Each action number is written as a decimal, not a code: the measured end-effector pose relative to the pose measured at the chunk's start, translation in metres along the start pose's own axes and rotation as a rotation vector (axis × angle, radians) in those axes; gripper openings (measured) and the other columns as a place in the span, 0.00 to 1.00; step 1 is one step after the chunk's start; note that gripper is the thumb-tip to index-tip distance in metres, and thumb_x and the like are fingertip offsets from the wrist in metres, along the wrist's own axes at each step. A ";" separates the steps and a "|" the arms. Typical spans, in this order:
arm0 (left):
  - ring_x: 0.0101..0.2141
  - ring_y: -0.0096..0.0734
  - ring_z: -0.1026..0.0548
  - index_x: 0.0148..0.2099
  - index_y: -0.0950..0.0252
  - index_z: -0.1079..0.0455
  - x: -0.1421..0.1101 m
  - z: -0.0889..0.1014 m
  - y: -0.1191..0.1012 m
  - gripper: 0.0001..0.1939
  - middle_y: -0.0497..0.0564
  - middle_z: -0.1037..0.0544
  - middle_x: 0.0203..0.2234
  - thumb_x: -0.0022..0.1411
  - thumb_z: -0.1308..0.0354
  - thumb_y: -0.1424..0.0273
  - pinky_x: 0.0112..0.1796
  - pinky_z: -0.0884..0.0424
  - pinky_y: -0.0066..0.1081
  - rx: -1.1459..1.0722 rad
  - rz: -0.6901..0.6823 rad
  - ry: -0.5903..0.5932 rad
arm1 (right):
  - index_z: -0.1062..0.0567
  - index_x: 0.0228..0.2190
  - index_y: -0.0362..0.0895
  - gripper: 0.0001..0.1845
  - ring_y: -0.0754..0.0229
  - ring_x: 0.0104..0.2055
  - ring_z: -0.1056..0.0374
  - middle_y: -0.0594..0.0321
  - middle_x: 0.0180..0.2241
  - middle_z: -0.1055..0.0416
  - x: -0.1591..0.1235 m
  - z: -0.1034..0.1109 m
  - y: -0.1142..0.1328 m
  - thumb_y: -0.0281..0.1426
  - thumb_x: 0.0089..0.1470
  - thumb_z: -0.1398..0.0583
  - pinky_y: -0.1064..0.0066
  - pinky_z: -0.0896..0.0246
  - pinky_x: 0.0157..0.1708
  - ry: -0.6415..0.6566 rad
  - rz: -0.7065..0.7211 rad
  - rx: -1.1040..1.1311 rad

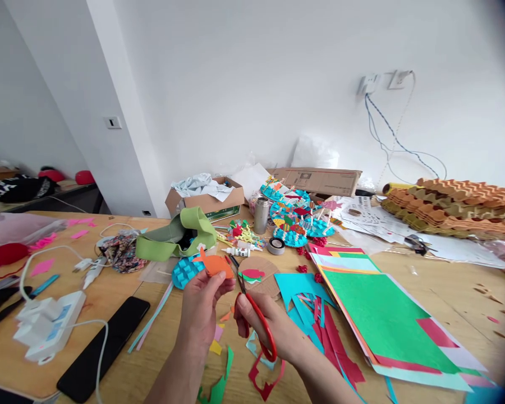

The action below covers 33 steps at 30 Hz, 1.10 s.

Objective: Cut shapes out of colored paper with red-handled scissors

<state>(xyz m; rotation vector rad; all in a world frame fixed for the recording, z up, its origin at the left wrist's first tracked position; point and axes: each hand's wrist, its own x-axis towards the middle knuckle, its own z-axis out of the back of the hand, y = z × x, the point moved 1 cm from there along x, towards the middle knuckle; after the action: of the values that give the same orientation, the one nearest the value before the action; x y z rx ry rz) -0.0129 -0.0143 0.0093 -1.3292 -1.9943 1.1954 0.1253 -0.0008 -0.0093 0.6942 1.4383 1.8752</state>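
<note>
Probably light, bendable, easily torn, this orange paper fish (217,266); better hold by edge, I think; left hand (205,289) pinches it, right hand (281,321) grips scissors (261,317)

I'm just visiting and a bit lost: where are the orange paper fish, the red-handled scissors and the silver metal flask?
Orange paper fish (217,266): head view, on its body.
Red-handled scissors (262,318): head view, on the red handle.
Silver metal flask (261,216): head view, on its side.

Wooden table (450,275) before a white wall (235,78)
</note>
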 end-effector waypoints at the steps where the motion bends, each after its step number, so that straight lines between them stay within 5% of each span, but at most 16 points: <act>1: 0.24 0.29 0.24 0.28 0.69 0.24 -0.001 -0.001 0.000 0.13 0.49 0.21 0.21 0.39 0.28 0.70 0.31 0.25 0.29 -0.013 0.008 -0.008 | 0.32 0.27 0.42 0.34 0.64 0.23 0.37 0.62 0.21 0.32 0.001 -0.001 -0.001 0.61 0.59 0.53 0.73 0.42 0.26 0.003 -0.013 0.002; 33: 0.23 0.31 0.21 0.28 0.69 0.24 -0.006 -0.010 0.004 0.09 0.51 0.19 0.22 0.41 0.30 0.72 0.29 0.25 0.27 -0.034 0.036 0.040 | 0.35 0.25 0.43 0.40 0.68 0.16 0.45 0.69 0.14 0.40 0.005 -0.006 0.006 0.70 0.45 0.50 0.76 0.52 0.16 -0.017 -0.128 0.132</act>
<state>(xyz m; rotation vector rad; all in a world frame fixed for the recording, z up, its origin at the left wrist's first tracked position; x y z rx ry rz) -0.0009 -0.0152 0.0112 -1.4002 -1.9792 1.1461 0.1164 -0.0022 -0.0052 0.6624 1.5691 1.6848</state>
